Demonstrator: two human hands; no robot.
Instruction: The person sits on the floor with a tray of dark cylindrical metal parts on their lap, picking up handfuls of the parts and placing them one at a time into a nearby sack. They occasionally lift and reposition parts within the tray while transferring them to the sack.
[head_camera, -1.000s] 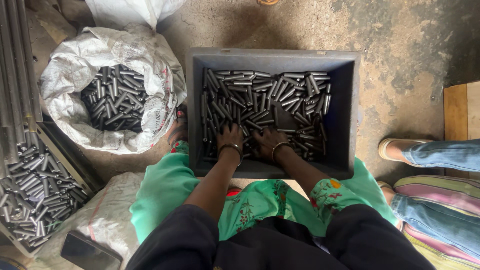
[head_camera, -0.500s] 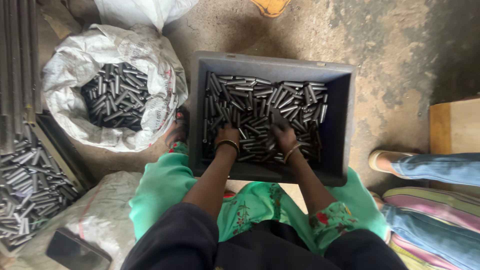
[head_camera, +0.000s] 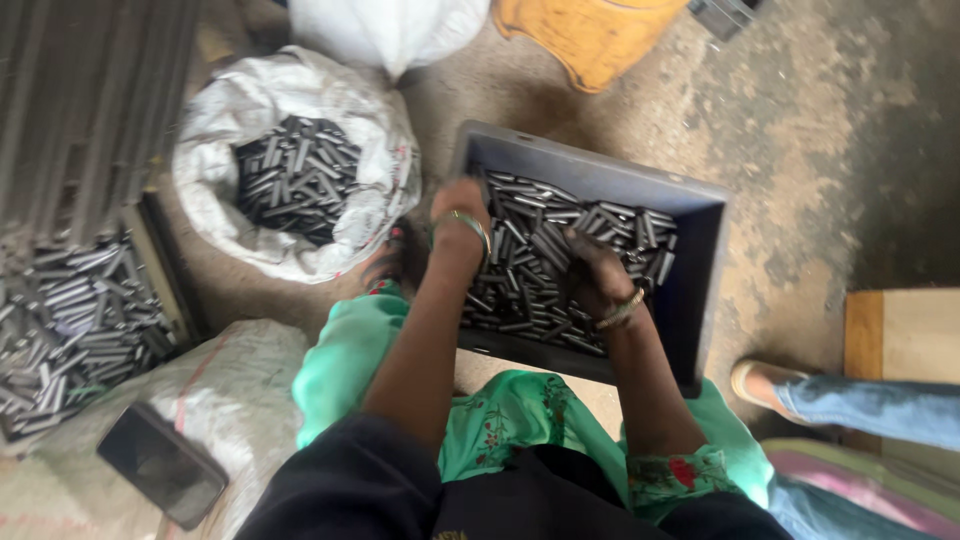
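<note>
both hands, left hand (head_camera: 458, 205) and right hand (head_camera: 592, 272), dig into short dark metal rods (head_camera: 545, 250) inside a grey plastic crate (head_camera: 700, 290); whether their fingers are apart or clamped, i cannot tell.

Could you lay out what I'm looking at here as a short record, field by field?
Setting: rough concrete floor
Left hand: over the near-left part of the grey crate
Right hand: buried among the dark metal cylinders
Wrists: a bangle on each
Beside the crate: white sack with similar cylinders
Near left: dark phone on a sack
Right edge: another person's sandalled foot
</note>
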